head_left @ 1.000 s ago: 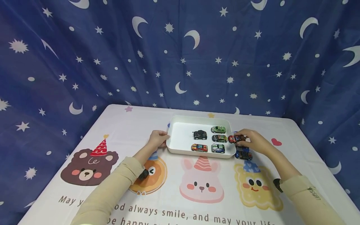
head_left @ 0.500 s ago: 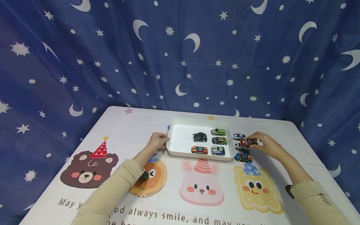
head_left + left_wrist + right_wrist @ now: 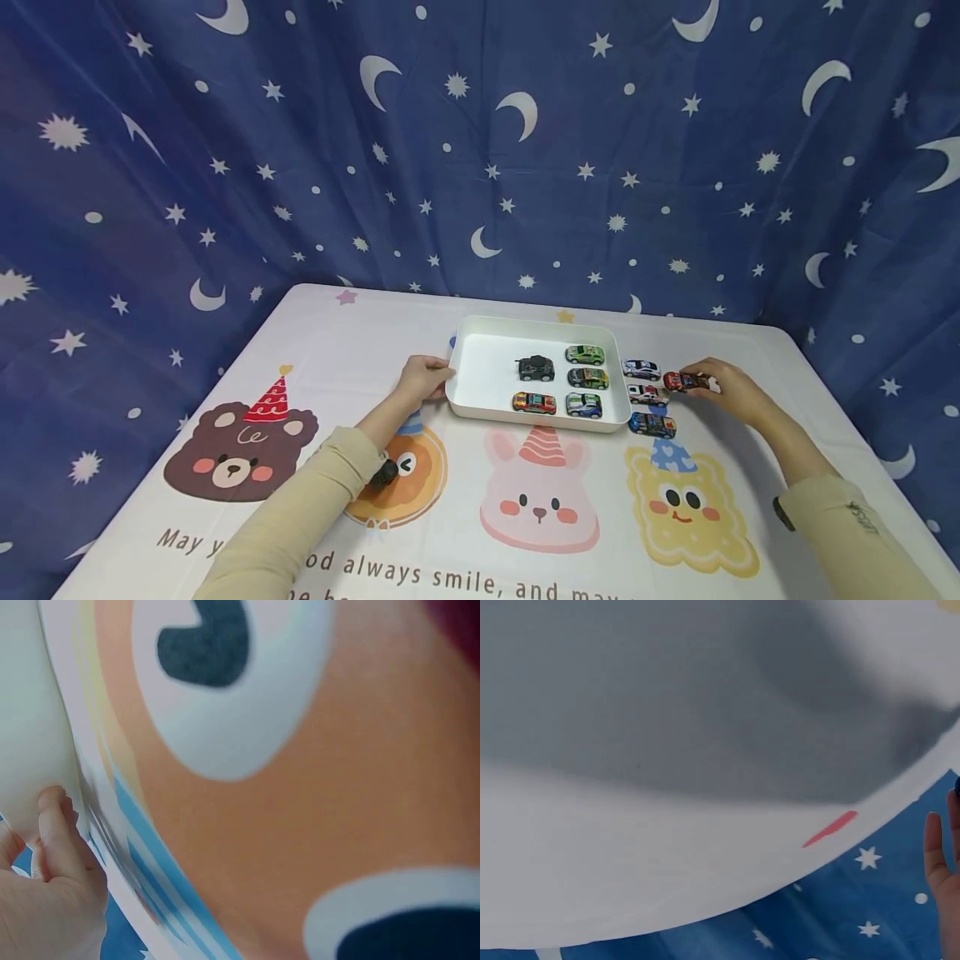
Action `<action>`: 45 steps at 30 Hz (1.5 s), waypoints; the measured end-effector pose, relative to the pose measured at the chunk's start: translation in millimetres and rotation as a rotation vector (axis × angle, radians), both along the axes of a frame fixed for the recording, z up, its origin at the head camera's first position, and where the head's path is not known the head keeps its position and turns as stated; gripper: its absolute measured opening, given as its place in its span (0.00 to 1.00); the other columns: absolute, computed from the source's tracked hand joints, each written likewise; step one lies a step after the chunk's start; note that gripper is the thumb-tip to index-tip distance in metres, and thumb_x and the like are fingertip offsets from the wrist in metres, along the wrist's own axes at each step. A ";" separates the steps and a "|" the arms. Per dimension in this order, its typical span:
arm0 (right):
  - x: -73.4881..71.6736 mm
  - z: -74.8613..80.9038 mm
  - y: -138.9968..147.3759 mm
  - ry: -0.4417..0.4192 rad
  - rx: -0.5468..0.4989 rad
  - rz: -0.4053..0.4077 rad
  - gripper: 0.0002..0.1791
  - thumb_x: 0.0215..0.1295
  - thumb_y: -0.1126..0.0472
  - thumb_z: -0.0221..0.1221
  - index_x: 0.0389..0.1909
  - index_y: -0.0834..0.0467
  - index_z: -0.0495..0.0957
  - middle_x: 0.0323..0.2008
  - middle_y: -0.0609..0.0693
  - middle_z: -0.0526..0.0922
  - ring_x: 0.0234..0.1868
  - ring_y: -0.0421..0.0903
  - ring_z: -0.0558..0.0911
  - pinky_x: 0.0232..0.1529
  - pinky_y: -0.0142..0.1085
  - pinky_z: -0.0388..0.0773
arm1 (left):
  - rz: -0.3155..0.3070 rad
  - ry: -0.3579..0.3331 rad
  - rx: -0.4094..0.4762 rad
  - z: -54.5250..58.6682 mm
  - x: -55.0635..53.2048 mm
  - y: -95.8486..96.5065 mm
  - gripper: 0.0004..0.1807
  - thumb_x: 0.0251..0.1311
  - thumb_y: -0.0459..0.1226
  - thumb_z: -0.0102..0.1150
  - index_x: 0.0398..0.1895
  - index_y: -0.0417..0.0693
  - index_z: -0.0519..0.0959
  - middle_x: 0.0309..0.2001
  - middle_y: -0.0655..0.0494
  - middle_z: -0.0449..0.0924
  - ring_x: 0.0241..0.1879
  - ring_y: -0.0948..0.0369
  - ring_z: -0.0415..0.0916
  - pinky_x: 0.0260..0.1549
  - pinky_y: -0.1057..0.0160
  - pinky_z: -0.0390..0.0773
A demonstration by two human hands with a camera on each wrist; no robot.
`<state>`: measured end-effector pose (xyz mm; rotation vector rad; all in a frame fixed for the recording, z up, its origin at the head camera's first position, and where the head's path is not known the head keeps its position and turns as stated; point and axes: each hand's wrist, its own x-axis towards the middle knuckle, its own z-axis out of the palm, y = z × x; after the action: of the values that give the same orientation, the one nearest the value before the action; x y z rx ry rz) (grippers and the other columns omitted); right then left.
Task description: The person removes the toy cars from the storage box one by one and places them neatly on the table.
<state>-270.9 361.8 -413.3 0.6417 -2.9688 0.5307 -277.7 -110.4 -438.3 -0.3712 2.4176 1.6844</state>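
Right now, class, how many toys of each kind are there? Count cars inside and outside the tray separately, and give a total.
Toy cars inside the white tray: 4
Toy cars outside it, including one held in the right hand: 4
Black tank-like toy inside the white tray: 1
Total: 9

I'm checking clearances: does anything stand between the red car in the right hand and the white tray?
Yes: the farther white car and the nearer white car stand beside the white tray, between it and the red car held by the right hand. The dark-blue car sits lower in the head view, off the direct line.
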 end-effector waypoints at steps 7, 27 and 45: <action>-15.2 -7.5 10.4 -0.045 0.046 -0.048 0.16 0.57 0.69 0.61 0.46 0.73 0.76 0.42 0.70 0.79 0.44 0.65 0.78 0.47 0.58 0.76 | -0.012 -0.004 0.020 3.1 -1.2 2.5 0.16 0.60 0.34 0.58 0.51 0.37 0.78 0.48 0.40 0.80 0.27 0.66 0.77 0.26 0.72 0.83; -25.1 -5.4 8.0 -0.174 0.155 -0.103 0.24 0.56 0.70 0.62 0.53 0.76 0.69 0.52 0.76 0.72 0.55 0.72 0.70 0.57 0.63 0.68 | -0.005 -0.014 0.030 2.9 0.9 1.0 0.17 0.60 0.34 0.58 0.51 0.36 0.77 0.46 0.40 0.80 0.26 0.66 0.77 0.25 0.72 0.82; -21.8 9.7 -14.0 -0.084 0.082 -0.067 0.19 0.61 0.67 0.58 0.52 0.72 0.73 0.51 0.73 0.75 0.51 0.69 0.73 0.52 0.61 0.73 | 0.015 -0.010 0.038 -1.0 0.5 0.1 0.16 0.60 0.33 0.58 0.51 0.35 0.77 0.48 0.39 0.79 0.27 0.65 0.76 0.27 0.71 0.84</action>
<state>-292.6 347.8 -403.6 0.5365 -3.0924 0.4437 -277.2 -110.3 -439.3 -0.3922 2.3781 1.7272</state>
